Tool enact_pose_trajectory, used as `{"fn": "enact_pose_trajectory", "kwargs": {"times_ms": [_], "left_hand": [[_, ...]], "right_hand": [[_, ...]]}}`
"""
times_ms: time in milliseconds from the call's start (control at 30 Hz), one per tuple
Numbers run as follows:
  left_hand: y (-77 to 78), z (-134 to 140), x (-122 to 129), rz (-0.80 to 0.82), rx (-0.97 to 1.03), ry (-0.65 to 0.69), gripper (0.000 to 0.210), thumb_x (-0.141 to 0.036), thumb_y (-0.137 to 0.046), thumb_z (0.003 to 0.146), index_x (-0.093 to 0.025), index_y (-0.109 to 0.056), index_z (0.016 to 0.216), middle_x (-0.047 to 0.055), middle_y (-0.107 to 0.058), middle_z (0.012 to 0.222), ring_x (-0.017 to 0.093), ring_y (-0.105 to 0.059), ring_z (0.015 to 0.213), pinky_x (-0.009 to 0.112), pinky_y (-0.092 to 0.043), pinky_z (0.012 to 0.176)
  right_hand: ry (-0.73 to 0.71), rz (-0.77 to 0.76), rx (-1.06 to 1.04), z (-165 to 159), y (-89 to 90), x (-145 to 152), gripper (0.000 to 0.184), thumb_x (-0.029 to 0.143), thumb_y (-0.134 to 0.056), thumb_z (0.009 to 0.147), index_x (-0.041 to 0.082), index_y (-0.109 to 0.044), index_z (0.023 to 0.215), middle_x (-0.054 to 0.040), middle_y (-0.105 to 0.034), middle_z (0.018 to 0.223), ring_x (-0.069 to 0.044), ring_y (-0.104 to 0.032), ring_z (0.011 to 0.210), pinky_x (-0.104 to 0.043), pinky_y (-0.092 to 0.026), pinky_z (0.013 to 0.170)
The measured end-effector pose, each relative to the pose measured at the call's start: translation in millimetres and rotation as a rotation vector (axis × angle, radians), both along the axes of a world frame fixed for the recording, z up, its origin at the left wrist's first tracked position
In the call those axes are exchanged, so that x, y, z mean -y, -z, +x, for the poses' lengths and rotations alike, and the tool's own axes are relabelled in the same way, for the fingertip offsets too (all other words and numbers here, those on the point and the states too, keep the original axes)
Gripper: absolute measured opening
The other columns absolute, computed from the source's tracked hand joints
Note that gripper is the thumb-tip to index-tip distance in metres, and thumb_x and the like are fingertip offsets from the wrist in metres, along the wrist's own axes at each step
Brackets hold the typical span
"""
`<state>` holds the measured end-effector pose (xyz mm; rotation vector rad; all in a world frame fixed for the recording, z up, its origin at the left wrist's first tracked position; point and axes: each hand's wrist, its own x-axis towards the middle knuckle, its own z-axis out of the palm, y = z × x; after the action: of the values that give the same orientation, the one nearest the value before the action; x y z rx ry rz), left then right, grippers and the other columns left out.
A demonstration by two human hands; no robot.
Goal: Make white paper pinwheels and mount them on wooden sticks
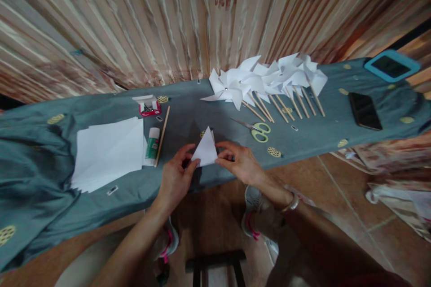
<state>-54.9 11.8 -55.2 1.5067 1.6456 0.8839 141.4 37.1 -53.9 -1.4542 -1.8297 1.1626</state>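
A sheet of white paper [206, 150], folded into a small triangle, is held between my two hands just above the front of the cloth-covered table. My left hand [178, 171] pinches its lower left corner, thumb in front. On the right edge, the thumb and forefinger of my right hand [240, 161] grip the folded layers. Green-handled scissors [261, 132] lie just beyond my right hand. Left of my left hand are a wooden stick [163, 134] and a green glue stick [152, 147] with a white cap.
A stack of white paper [109, 152] lies at the left, with an opened red box of small metal pieces [150, 106] behind it. Several paper pinwheels [269, 78] on sticks rest at the back. To the right are a phone [365, 110] and a blue-framed tablet [392, 65].
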Motion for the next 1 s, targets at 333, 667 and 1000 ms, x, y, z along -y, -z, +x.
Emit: {"fn": "enact_pose_trajectory", "kwargs": {"times_ms": [333,667,1000], "left_hand": [[-0.5,-3,-6,0.009,-0.088,0.101,0.037,-0.031,-0.061,0.077,-0.021,-0.063,0.112,-0.001,-0.071,0.075,0.015,-0.061,0.061,0.027,-0.047,0.062],[-0.7,-5,-9,-0.02,-0.174,0.127,0.033,-0.031,-0.062,0.078,-0.021,-0.068,0.108,0.003,-0.074,0.083,0.019,-0.068,0.073,0.03,-0.052,0.07],[-3.6,-3,-14,-0.041,-0.209,0.163,0.035,-0.028,-0.059,0.079,-0.019,-0.066,0.112,0.001,-0.072,0.079,0.017,-0.064,0.066,0.027,-0.048,0.066]], "right_hand": [[0.006,0.1,0.056,-2,0.9,1,0.03,0.021,-0.064,0.084,0.023,-0.063,0.114,0.0013,-0.074,0.079,-0.014,-0.065,0.066,-0.026,-0.049,0.067],[-0.127,0.573,0.405,-7,5.5,5,0.026,0.023,-0.047,0.096,0.015,-0.07,0.105,-0.0113,-0.072,0.104,-0.025,-0.06,0.096,-0.04,-0.051,0.089],[-0.128,0.594,0.425,-8,9.0,8,0.03,0.019,-0.044,0.096,0.012,-0.066,0.116,-0.0128,-0.067,0.117,-0.025,-0.058,0.104,-0.041,-0.051,0.096]]}}
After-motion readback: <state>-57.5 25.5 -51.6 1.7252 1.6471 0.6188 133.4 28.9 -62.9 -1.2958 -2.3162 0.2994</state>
